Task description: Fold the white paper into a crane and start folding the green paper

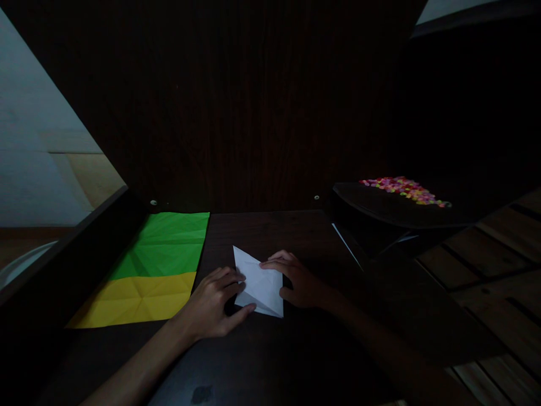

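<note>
White folded paper (258, 283) lies between left hand (213, 307) and right hand (298, 282), fingers seemingly pressing it flat.

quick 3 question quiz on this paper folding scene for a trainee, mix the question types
1. True or false: both hands touch the white folded paper.
2. Which sheet lies nearer the person: A) the green sheet B) the yellow sheet?
3. What lies on the dark tray at the right?

Key
1. True: the left hand presses its left edge and the right hand its right edge, flat on the dark table.
2. B.
3. A heap of small colourful pieces.
</note>
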The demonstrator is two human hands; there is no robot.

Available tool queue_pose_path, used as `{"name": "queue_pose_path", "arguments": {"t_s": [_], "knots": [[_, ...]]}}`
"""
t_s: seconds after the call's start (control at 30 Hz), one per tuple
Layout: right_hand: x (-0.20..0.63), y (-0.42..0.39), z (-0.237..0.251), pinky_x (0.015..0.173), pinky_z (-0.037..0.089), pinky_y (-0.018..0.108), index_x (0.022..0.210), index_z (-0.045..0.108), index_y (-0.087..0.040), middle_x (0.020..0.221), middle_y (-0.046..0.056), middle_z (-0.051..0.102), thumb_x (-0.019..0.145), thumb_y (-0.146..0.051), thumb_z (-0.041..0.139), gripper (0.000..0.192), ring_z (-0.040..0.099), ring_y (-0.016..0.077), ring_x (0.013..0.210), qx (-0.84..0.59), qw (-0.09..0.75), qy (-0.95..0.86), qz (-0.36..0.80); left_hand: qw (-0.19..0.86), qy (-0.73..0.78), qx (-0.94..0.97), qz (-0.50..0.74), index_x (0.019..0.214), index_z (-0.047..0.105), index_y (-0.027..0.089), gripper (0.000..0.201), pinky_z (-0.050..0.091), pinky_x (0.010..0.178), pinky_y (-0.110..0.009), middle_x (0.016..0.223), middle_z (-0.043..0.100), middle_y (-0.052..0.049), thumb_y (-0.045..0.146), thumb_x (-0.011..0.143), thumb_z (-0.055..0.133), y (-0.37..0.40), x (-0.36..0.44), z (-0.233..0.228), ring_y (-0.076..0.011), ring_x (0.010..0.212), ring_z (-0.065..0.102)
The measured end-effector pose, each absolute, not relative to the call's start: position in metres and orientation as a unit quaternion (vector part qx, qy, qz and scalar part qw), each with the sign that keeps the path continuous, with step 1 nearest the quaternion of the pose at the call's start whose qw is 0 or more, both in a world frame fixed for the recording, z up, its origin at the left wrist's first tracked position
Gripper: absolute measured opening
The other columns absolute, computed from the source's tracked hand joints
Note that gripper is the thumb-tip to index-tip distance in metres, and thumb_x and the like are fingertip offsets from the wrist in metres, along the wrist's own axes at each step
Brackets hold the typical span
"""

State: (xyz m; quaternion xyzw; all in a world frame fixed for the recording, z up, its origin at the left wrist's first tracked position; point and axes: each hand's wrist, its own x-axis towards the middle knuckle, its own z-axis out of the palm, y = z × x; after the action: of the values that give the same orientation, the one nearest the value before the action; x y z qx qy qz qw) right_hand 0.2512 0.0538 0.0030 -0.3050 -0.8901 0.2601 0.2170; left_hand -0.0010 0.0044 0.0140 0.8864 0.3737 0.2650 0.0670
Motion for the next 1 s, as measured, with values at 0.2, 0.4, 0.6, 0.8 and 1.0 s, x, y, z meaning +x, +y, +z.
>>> {"name": "queue_pose_path", "arguments": {"t_s": [0.2,0.4,0.6,0.8,1.0], "knots": [[0.253,0.051,0.009,0.101,0.030,0.053,0.134,0.046,-0.020,0.124,0.013,0.052,0.068,-0.015,0.053,0.067,0.047,0.0295,0.113,-0.316,0.224,-0.879,0.279,0.038,0.346,0.909,0.229,0.092,0.072,0.018,0.020,0.054,0.084,-0.045,0.102,0.073,-0.010,0.034,0.090,0.060,0.006,-0.004,0.016,-0.0260,0.094,0.067],[0.253,0.053,0.005,0.102,0.028,0.055,0.140,0.034,-0.021,0.134,0.013,0.052,0.071,-0.017,0.053,0.072,0.042,0.0316,0.121,-0.312,0.244,-0.877,0.270,-0.007,0.281,0.937,0.205,0.104,0.067,0.015,0.020,0.056,0.080,-0.039,0.097,0.073,-0.011,0.024,0.097,0.051,0.011,-0.005,0.016,-0.0240,0.090,0.068],[0.253,0.054,0.004,0.099,0.034,0.050,0.141,0.030,-0.019,0.129,0.012,0.055,0.071,-0.017,0.055,0.074,0.045,0.0301,0.117,-0.309,0.278,-0.870,0.266,0.010,0.304,0.935,0.183,0.121,0.059,0.015,0.029,0.057,0.080,-0.040,0.096,0.070,-0.012,0.020,0.096,0.047,0.008,-0.008,0.015,-0.0239,0.089,0.067],[0.255,0.054,0.005,0.099,0.034,0.049,0.139,0.033,-0.018,0.129,0.013,0.057,0.079,-0.028,0.059,0.067,0.045,0.0306,0.116,-0.289,0.272,-0.880,0.261,0.051,0.333,0.922,0.190,0.135,0.048,0.017,0.047,0.053,0.089,-0.045,0.108,0.067,-0.013,0.016,0.089,0.051,0.006,-0.010,0.011,-0.0266,0.099,0.063],[0.254,0.054,0.006,0.099,0.033,0.049,0.140,0.032,-0.020,0.126,0.011,0.058,0.074,-0.021,0.060,0.072,0.046,0.0299,0.116,-0.294,0.268,-0.880,0.259,0.087,0.389,0.893,0.208,0.142,0.041,0.018,0.058,0.054,0.088,-0.042,0.106,0.064,-0.013,0.015,0.085,0.054,0.007,-0.009,0.004,-0.0272,0.099,0.061]]}}
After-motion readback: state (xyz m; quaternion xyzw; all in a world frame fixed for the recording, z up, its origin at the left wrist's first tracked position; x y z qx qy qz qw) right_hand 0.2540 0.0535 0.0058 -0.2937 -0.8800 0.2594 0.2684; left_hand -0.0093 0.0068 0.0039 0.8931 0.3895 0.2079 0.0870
